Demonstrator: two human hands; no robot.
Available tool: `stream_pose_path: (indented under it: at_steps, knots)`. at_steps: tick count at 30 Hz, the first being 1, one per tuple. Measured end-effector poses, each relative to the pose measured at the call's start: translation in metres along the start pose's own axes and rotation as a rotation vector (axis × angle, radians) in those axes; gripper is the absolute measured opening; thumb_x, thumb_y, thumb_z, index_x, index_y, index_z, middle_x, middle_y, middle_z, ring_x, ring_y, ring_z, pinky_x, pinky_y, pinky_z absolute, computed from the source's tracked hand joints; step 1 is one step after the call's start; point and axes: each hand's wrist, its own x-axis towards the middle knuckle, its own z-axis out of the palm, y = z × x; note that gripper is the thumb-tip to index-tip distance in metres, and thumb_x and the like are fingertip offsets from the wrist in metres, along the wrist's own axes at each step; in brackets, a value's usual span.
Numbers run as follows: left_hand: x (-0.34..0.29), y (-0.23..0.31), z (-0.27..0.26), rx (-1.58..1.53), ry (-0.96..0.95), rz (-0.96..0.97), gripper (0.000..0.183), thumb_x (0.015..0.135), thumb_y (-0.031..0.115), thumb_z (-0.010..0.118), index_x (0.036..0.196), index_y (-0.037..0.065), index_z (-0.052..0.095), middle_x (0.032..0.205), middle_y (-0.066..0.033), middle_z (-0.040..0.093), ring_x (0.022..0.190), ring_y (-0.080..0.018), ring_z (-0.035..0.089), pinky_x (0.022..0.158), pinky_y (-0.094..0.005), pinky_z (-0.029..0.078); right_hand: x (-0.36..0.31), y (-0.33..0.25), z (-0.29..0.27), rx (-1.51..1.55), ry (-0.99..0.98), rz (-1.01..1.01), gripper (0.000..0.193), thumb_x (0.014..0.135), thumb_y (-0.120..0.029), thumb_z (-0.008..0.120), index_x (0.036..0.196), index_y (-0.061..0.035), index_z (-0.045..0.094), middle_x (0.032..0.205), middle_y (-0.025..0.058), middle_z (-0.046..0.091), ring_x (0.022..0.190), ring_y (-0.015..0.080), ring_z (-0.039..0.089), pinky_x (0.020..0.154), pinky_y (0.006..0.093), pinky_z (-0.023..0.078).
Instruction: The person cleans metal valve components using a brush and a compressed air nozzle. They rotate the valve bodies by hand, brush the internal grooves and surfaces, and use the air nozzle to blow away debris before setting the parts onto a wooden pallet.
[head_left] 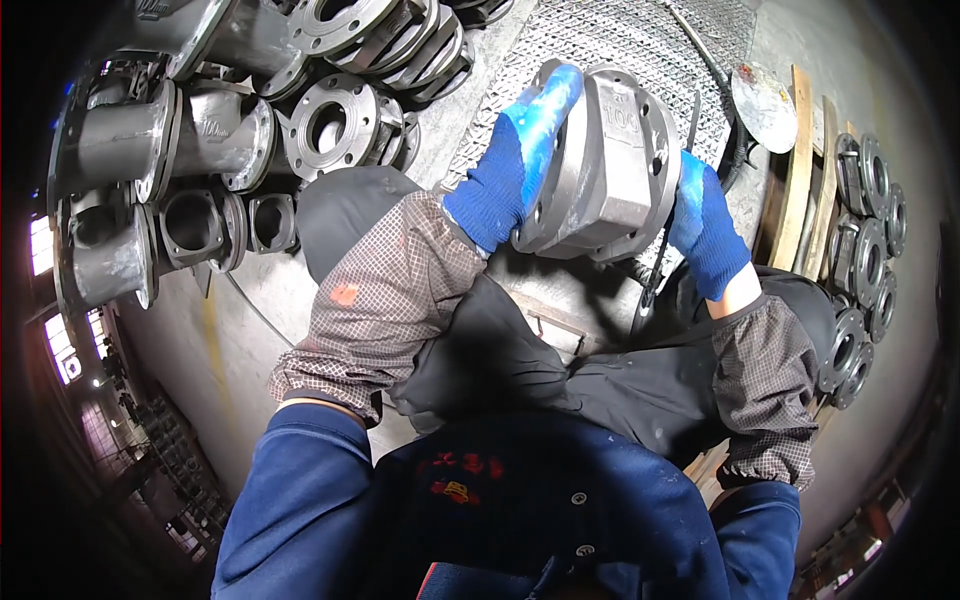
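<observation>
Between my two blue-gloved hands is a grey cast-metal valve body with a round flange at each side and raised marks on its top. My left hand grips the left flange, its thumb lying along the outer face. Against the right flange is my right hand, with most of its fingers hidden behind the metal. The casting is above or on a silvery patterned metal mat; whether it touches the mat I cannot tell.
Stacked grey flanged castings fill the left side. More flanged castings stand at the right beside wooden planks. A dark cable and a pale round disc lie beyond my right hand.
</observation>
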Motion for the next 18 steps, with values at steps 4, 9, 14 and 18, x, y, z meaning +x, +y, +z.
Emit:
stream_pose_path:
  at_steps: [4,9,14,18]
  knots:
    - [0.022,0.010,-0.004,-0.078,-0.031,-0.028,0.040,0.090,0.037,0.046,0.110,0.003,0.051,0.100,-0.0108,0.059,0.088,-0.0197,0.060,0.078,-0.0317,0.050,0.016,0.003,-0.002,-0.059,0.003,0.036,0.036,0.069,-0.001,0.062,0.104,0.0017,0.054,0.089,0.0150,0.062,0.081,0.0275,0.061,0.071,0.0322,0.049]
    - [0.038,0.027,-0.010,-0.101,-0.016,0.029,0.032,0.090,0.034,0.047,0.108,0.008,0.053,0.101,-0.0096,0.059,0.091,-0.0201,0.059,0.079,-0.0337,0.051,0.040,0.005,-0.002,0.377,-0.041,0.167,0.030,0.082,-0.020,0.055,0.107,-0.0027,0.054,0.087,0.0048,0.058,0.073,0.0140,0.055,0.066,0.0250,0.046]
    - [0.049,0.028,-0.033,-0.088,-0.041,0.019,0.045,0.094,0.038,0.036,0.120,0.003,0.048,0.105,-0.0112,0.059,0.096,-0.0176,0.058,0.083,-0.0283,0.048,0.051,-0.017,0.006,0.582,0.099,0.242,0.031,0.092,-0.030,0.040,0.095,-0.0036,0.056,0.066,-0.0021,0.048,0.052,0.0061,0.038,0.046,0.0198,0.030]
    - [0.038,0.022,-0.048,0.023,-0.025,0.118,0.048,0.094,0.041,0.034,0.124,0.006,0.046,0.108,-0.0102,0.058,0.097,-0.0166,0.057,0.085,-0.0275,0.046,0.055,-0.033,0.031,0.773,0.238,0.637,0.028,0.093,-0.022,0.045,0.100,0.0019,0.058,0.072,0.0024,0.055,0.067,0.0095,0.050,0.062,0.0248,0.042]
